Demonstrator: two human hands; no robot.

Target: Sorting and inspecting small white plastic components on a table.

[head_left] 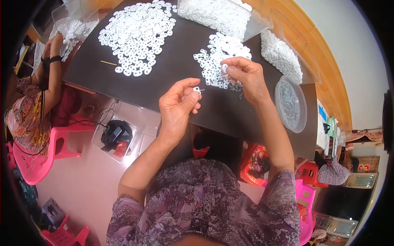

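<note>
In left hand (177,105) and right hand (248,77), apart, pinching small white plastic pieces (224,69), unjoined; leaving loose white plastic parts (216,53) heaped.

1. A person (26,121) in patterned orange and dark clothing sits at the far left, wearing a black wristband (55,59).
2. That person's seat is a pink plastic chair (39,168).
3. On the pale floor (82,192) stands a clear box (97,142) holding a black object (117,132) and something red.
4. A pink stool (67,235) shows at lower left.
5. A red stool (307,174) stands at right, near a grey patterned bundle (334,172).
6. Below it is another pink chair (305,203).
</note>
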